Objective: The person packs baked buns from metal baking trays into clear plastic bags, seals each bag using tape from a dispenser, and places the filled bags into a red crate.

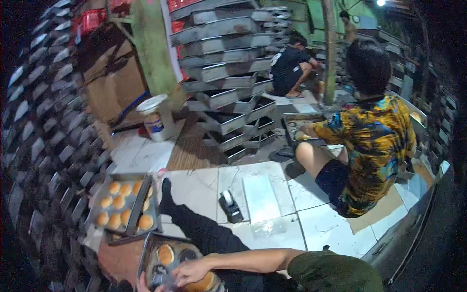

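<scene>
At the bottom of the view, my right hand (pixel 191 272) reaches into a metal baking tray (pixel 144 253), its fingers pressed together. My left hand (pixel 143 283) shows only in part at the tray's near left side, fingers curled. Between the two hands is something pale and see-through, too blurred to name. One round golden bun (pixel 166 254) lies in the tray beyond my right hand, and another bun (pixel 203 282) is partly under my forearm. Dark round patches mark the tray's bottom.
Another tray (pixel 99 194) of buns sits at the left. A tape dispenser (pixel 231 207), a pale flat sheet (pixel 261 198) and clear plastic (pixel 277 228) lie on the tiles. A white bucket (pixel 156 119) and stacked trays (pixel 221 73) stand behind. A co-worker (pixel 372 151) sits at right; others are farther back.
</scene>
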A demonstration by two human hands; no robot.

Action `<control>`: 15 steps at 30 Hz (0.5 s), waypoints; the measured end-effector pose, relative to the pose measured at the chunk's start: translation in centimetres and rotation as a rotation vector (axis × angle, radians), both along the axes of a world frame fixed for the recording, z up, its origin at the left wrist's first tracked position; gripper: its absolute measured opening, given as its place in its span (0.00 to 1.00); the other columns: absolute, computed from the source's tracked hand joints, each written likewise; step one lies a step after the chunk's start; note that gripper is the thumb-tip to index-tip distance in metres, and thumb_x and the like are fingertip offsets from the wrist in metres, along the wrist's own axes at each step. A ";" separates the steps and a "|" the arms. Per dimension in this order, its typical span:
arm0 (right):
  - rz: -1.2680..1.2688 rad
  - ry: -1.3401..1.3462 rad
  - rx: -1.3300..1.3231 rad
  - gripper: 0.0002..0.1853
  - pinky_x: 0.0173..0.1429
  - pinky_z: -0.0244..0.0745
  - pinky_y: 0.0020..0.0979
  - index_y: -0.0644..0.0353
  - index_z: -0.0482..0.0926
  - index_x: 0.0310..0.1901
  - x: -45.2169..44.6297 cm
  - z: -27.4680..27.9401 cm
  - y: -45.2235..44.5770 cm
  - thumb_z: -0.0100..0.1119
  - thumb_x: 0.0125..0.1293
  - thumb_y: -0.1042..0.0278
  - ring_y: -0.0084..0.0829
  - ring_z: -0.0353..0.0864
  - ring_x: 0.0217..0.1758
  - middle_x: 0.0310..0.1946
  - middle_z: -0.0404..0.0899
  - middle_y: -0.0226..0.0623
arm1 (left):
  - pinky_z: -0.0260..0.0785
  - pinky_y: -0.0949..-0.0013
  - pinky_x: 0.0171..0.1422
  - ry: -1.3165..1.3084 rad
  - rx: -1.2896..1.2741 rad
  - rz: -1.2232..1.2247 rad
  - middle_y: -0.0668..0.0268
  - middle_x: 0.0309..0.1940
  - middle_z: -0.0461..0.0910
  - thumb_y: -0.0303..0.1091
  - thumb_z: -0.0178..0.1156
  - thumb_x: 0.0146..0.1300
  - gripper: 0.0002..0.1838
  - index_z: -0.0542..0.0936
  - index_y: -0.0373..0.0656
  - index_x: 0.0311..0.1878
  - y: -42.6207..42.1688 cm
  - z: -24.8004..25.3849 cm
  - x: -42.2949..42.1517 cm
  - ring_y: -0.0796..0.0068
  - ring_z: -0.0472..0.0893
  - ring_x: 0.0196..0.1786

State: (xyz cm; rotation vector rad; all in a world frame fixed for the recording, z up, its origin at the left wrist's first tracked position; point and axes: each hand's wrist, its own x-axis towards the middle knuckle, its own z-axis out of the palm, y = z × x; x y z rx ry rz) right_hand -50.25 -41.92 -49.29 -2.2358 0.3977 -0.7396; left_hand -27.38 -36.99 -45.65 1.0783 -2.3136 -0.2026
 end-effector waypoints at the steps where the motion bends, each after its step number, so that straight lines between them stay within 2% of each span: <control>1: 0.016 0.117 0.014 0.20 0.47 0.66 0.40 0.69 0.74 0.33 0.0 0.1 -0.5 0.45 0.67 0.56 0.46 0.72 0.41 0.34 0.71 0.48 | 0.49 0.53 0.67 -0.038 -0.055 -0.092 0.48 0.66 0.53 0.34 0.56 0.60 0.18 0.72 0.36 0.51 -0.6 1.9 -0.4 0.42 0.54 0.65; 2: 0.006 0.123 0.012 0.20 0.47 0.66 0.40 0.69 0.74 0.33 -0.2 0.2 -0.5 0.45 0.67 0.56 0.46 0.72 0.41 0.34 0.71 0.48 | 0.48 0.53 0.68 -0.073 -0.114 -0.176 0.49 0.67 0.52 0.34 0.56 0.60 0.19 0.71 0.35 0.52 -1.0 4.1 -1.0 0.41 0.52 0.66; 4: -0.001 0.135 0.259 0.22 0.45 0.64 0.40 0.70 0.70 0.30 -0.2 0.0 -0.5 0.46 0.67 0.54 0.43 0.70 0.38 0.32 0.70 0.48 | 0.49 0.50 0.67 0.131 0.016 -0.203 0.51 0.66 0.53 0.35 0.57 0.58 0.25 0.66 0.34 0.57 -1.3 8.9 -2.0 0.44 0.53 0.67; 5: -0.035 0.058 0.191 0.22 0.46 0.64 0.40 0.70 0.71 0.32 -0.4 0.3 0.0 0.44 0.68 0.54 0.42 0.71 0.39 0.36 0.70 0.47 | 0.50 0.51 0.67 0.574 0.282 0.007 0.52 0.66 0.53 0.36 0.58 0.58 0.28 0.62 0.36 0.59 -3.8 6.1 2.2 0.47 0.54 0.67; 6: -0.039 0.061 0.191 0.22 0.46 0.64 0.40 0.70 0.71 0.32 -0.5 0.1 0.0 0.44 0.68 0.54 0.42 0.71 0.39 0.36 0.70 0.47 | 0.52 0.53 0.67 1.008 0.554 0.226 0.53 0.66 0.53 0.36 0.58 0.57 0.32 0.59 0.37 0.62 -4.6 6.9 3.0 0.50 0.54 0.67; 7: 0.002 -0.016 0.147 0.22 0.47 0.64 0.39 0.70 0.71 0.33 -0.5 -0.1 0.1 0.43 0.69 0.54 0.42 0.71 0.40 0.37 0.70 0.47 | 0.52 0.53 0.67 1.007 0.557 0.223 0.53 0.66 0.53 0.36 0.58 0.57 0.32 0.59 0.37 0.62 -4.6 6.7 3.1 0.50 0.54 0.67; 9: 0.047 -0.081 0.095 0.22 0.47 0.64 0.38 0.70 0.72 0.35 -1.0 0.3 -0.1 0.43 0.69 0.54 0.41 0.71 0.41 0.39 0.70 0.47 | 0.55 0.57 0.66 0.485 0.056 -0.073 0.55 0.65 0.54 0.38 0.60 0.56 0.38 0.52 0.41 0.66 -3.3 7.5 1.3 0.56 0.57 0.66; 10: 0.016 -0.018 0.089 0.22 0.48 0.64 0.38 0.70 0.73 0.36 -1.1 0.6 0.1 0.42 0.69 0.54 0.41 0.71 0.42 0.39 0.70 0.48 | 0.58 0.60 0.63 0.285 0.097 -0.163 0.55 0.62 0.56 0.37 0.63 0.54 0.41 0.51 0.42 0.67 -2.4 6.5 0.9 0.58 0.60 0.63; 11: -0.011 0.040 0.086 0.22 0.49 0.64 0.39 0.70 0.74 0.37 -1.0 0.8 0.2 0.41 0.70 0.54 0.42 0.71 0.44 0.39 0.70 0.48 | 0.61 0.61 0.61 0.433 0.449 -0.154 0.56 0.60 0.58 0.33 0.68 0.48 0.45 0.52 0.44 0.67 -1.6 4.1 0.2 0.59 0.63 0.60; 12: -0.001 0.034 0.084 0.22 0.49 0.64 0.39 0.70 0.74 0.37 -0.7 0.6 0.1 0.41 0.70 0.54 0.42 0.71 0.44 0.39 0.70 0.48 | 0.62 0.62 0.58 0.356 0.492 -0.154 0.56 0.59 0.60 0.29 0.70 0.45 0.47 0.52 0.45 0.67 -0.7 3.7 -0.1 0.60 0.65 0.58; 13: 0.021 0.034 0.131 0.22 0.51 0.64 0.39 0.70 0.74 0.38 -0.6 0.4 -0.2 0.40 0.70 0.54 0.43 0.70 0.46 0.40 0.70 0.48 | 0.65 0.64 0.54 0.267 0.578 0.003 0.56 0.55 0.66 0.31 0.69 0.47 0.42 0.56 0.44 0.65 0.0 2.8 -0.8 0.63 0.69 0.54; 14: 0.045 0.034 0.182 0.23 0.52 0.63 0.40 0.69 0.75 0.38 -0.4 0.1 -0.3 0.40 0.70 0.54 0.44 0.70 0.48 0.40 0.69 0.49 | 0.67 0.65 0.48 0.208 0.525 0.020 0.56 0.44 0.74 0.33 0.66 0.52 0.31 0.65 0.40 0.58 -0.3 0.9 0.0 0.67 0.73 0.46; 15: 0.056 0.034 0.187 0.23 0.52 0.63 0.40 0.69 0.75 0.38 -0.3 0.2 -0.2 0.40 0.70 0.54 0.44 0.70 0.48 0.40 0.69 0.49 | 0.67 0.66 0.46 0.236 0.592 0.076 0.57 0.40 0.76 0.33 0.64 0.54 0.25 0.69 0.39 0.55 -0.5 -1.0 0.8 0.67 0.75 0.43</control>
